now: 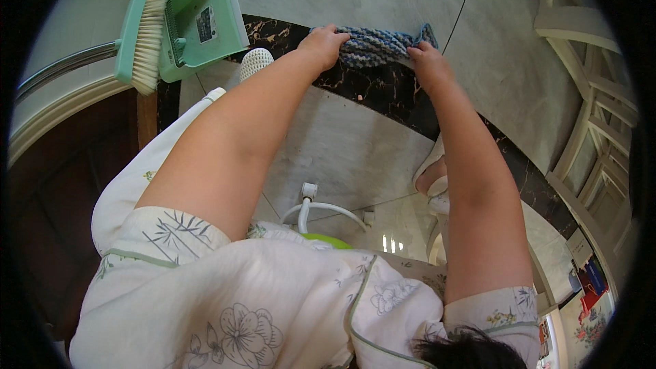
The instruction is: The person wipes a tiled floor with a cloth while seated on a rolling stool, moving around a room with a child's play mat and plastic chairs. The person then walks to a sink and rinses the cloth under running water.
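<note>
A striped knitted piece (373,47) in blue, grey and white stretches between my two hands over the black marbled floor band (376,84). Its left end is gripped by my left hand (323,47), thumb on top. My right hand (431,64) pinches the opposite end, where a blue-edged corner stands up. The cloth hangs in loose folds between them. Both forearms reach forward, away from my body. I cannot tell whether the cloth touches the floor.
A mint green dustpan (210,25) stands beside a broom head (139,43) at upper left. White chair legs on casters (306,210) and a green seat edge (325,240) show below me. A white perforated shoe (256,63) is near my left forearm. Pale wooden furniture (579,56) stands right.
</note>
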Demonstrator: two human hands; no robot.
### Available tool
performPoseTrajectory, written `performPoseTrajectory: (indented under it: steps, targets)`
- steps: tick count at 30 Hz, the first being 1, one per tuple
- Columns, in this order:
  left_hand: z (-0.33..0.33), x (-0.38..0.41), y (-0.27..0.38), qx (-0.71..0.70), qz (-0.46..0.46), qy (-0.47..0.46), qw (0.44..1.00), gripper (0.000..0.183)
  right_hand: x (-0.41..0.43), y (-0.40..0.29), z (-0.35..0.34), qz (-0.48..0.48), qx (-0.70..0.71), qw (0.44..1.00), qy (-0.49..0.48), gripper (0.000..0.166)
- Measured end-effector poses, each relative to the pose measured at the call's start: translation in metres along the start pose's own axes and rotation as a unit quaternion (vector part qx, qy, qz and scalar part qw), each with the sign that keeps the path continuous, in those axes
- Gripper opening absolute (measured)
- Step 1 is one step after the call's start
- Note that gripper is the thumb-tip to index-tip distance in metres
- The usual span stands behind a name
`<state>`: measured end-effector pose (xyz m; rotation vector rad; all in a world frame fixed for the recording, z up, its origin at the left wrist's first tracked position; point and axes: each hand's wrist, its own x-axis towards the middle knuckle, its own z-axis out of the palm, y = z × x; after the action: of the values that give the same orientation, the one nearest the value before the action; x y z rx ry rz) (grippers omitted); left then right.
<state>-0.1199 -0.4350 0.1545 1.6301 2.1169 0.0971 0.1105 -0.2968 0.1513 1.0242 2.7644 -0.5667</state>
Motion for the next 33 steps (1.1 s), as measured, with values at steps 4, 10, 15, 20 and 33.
performPoseTrajectory:
  steps: [4,10,15,20,33]
  targets:
    - [0.011,-0.023,-0.002,-0.012,-0.036,-0.053,0.998,0.043,-0.022,-0.019,0.013,-0.004,0.007,1.000,-0.024,0.019]
    - [0.037,-0.056,0.009,-0.090,-0.123,-0.084,0.985,0.049,-0.049,-0.049,0.032,0.051,0.033,0.997,-0.045,0.016]
    - [0.060,-0.090,0.031,-0.142,-0.189,-0.046,0.971,0.045,-0.069,-0.072,0.049,0.127,0.107,0.985,-0.038,0.018]
    - [0.074,-0.104,0.042,-0.254,-0.227,-0.020,0.940,0.045,-0.089,-0.103,0.101,0.145,0.238,0.956,0.091,0.018]
    - [0.041,-0.102,0.017,-0.649,-0.289,-0.153,0.687,0.033,-0.081,-0.144,0.073,0.298,0.724,0.611,-0.116,0.020]
